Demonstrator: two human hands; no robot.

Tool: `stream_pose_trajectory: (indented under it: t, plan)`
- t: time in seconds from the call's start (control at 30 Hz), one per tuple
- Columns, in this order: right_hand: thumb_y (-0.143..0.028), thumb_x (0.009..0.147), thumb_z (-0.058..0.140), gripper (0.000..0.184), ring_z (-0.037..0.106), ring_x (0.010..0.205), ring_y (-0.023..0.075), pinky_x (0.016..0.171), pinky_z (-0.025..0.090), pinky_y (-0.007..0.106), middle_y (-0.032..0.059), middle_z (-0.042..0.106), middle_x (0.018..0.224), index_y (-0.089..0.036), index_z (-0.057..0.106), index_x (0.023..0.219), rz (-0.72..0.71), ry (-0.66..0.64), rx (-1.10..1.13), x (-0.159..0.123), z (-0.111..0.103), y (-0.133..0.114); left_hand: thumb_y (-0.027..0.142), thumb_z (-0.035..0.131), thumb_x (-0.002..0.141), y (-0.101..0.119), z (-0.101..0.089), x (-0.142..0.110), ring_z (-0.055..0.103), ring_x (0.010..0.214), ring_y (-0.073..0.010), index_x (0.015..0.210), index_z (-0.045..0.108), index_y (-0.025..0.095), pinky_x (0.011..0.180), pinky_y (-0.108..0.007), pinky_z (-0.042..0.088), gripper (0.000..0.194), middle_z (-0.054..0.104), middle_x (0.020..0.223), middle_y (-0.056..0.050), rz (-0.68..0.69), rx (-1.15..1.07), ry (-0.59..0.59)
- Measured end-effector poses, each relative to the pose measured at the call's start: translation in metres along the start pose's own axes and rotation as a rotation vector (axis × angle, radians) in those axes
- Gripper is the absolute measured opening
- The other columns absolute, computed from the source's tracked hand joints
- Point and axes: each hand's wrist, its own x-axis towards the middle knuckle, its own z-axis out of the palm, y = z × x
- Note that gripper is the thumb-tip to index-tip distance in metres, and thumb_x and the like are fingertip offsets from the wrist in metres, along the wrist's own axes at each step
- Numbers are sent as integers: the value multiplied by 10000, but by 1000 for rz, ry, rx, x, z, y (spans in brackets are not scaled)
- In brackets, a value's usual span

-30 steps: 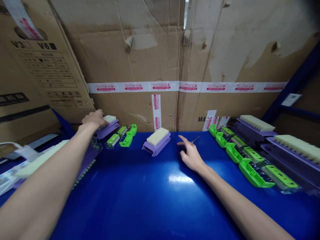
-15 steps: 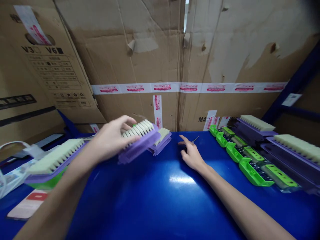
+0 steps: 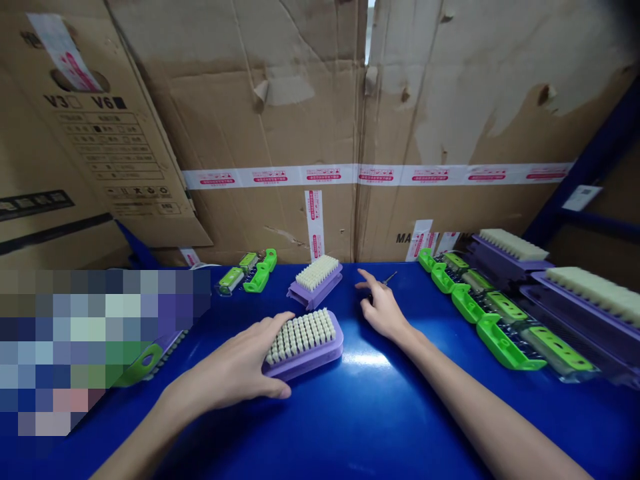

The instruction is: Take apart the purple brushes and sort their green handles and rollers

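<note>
My left hand grips the near end of a purple brush with pale bristles facing up, resting on the blue table. A second, smaller purple brush lies just behind it. My right hand rests on the table to the right, fingers loosely spread, holding nothing. A thin metal pin lies just beyond its fingertips.
Green clips in clear packs and long purple brushes line the right side. A small green clip pack lies at the back left. Cardboard boxes wall off the back. The left area is blurred out.
My left hand brought a purple brush from the back left and set it down on the table in front of me. The right hand stayed put.
</note>
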Motion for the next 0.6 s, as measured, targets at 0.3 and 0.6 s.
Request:
stream_pose_trajectory:
  t: [0.3,0.6]
  plan:
    - [-81,682,428,681,558,1035,207,980,382,428,66,657,1079,-178,385,1355,-7,3,4,0,2,2,559,694,579,-22,-51,-16,606,1052,-295,1381,272,366,859,-373,503,927,626,1173,-34,-152,-87,309]
    - [-85,685,423,675,553,1058,213,988,377,428,71,656,1082,-168,388,1354,-4,-4,-2,0,1,1,611,659,599,-2,-61,9,580,1068,-303,1347,322,332,890,-396,465,867,586,1209,-65,-161,22,393]
